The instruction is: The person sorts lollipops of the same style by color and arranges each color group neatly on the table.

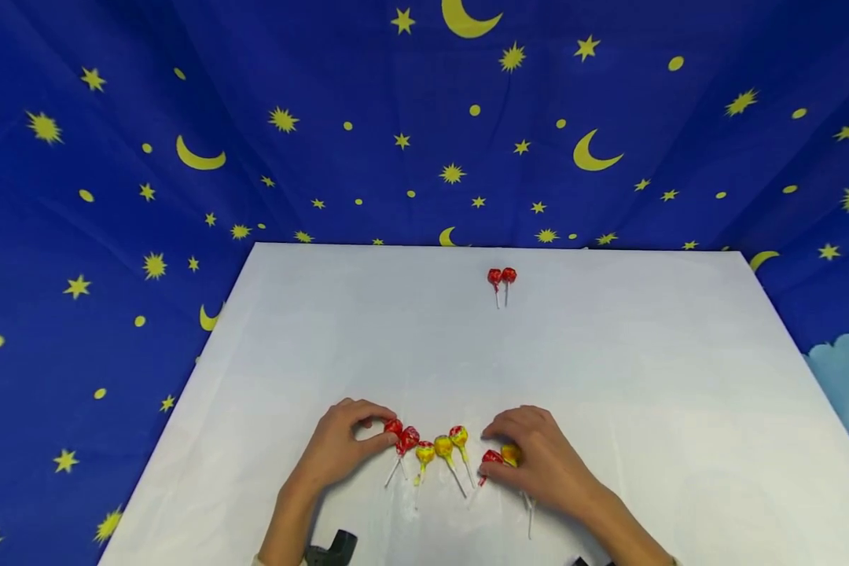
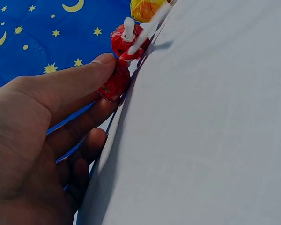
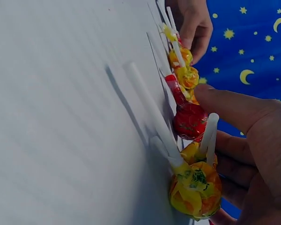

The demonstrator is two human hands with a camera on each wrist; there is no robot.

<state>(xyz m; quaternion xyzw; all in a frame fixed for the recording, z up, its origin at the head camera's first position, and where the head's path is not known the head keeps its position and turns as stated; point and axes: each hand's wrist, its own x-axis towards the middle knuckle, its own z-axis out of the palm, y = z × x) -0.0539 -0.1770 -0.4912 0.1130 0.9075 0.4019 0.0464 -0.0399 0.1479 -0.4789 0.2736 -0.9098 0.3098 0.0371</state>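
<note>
Wrapped lollipops lie in a loose row near the front of the white table. At the row's left end my left hand (image 1: 341, 446) pinches a red lollipop (image 2: 114, 86) between thumb and fingers. Another red lollipop (image 1: 409, 438) sits right against it. Yellow-wrapped lollipops (image 1: 443, 447) continue the row between my hands. My right hand (image 1: 546, 464) curls round a small group at the right: a red lollipop (image 3: 190, 123) by the thumb and a yellow lollipop (image 3: 196, 193) nearer the palm. Extra white sticks show there, but their heads are partly hidden.
Two red lollipops (image 1: 502, 277) lie side by side near the far edge of the white table (image 1: 368, 330). A blue cloth (image 1: 368, 165) with yellow moons and stars hangs behind and at the sides. A black object (image 1: 332, 548) shows by the left wrist.
</note>
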